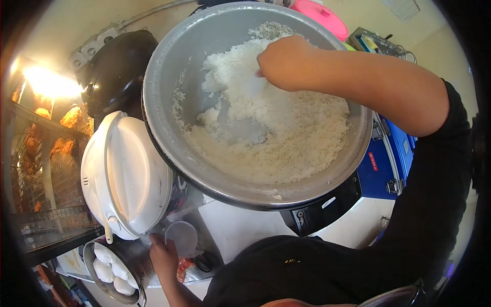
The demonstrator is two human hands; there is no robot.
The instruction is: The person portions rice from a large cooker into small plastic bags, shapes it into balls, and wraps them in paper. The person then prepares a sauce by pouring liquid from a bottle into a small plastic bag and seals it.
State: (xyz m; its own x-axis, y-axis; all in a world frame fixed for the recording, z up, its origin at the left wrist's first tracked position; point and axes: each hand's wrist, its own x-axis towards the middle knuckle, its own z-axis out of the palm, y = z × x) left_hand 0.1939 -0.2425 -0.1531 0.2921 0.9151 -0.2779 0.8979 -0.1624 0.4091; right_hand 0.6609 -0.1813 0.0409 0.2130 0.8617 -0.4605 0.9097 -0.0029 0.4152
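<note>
A wide metal pot of cooked white rice stands before me, with bare metal showing through at the left. My right hand is over the rice, closed in a fist on a pale utensil; blur hides its exact shape. Low on the left, my left hand grips a translucent plastic cup by its edge. That hand is between a steel pot holding several white wrapped bundles and the counter's front edge.
A white-lidded food container adjoins the big pot's left side. Behind it sits a glossy black domed object. A lit glass case with fried pieces is at far left. Right of the pot are a pink lid and a blue latched box.
</note>
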